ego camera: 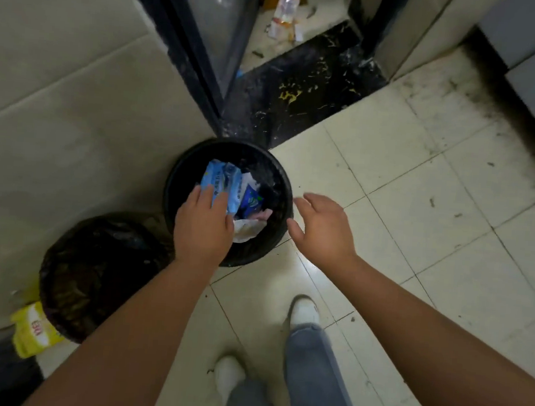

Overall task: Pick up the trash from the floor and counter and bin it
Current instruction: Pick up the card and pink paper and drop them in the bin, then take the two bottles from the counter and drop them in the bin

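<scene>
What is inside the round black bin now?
The black bin holds light blue packaging, a dark blue wrapper and white paper. The left hand covers part; anything deeper is hidden.

One head-worn wide-angle view looks steeply down from standing height. The bin [281,172] sits near centre, close below; both forearms enter from 6 o'clock, the shoes [304,311] lie at 6 o'clock, and a doorway sill [300,90] runs toward 12 o'clock. Edges bend with lens distortion. No second view overlaps it.
</scene>
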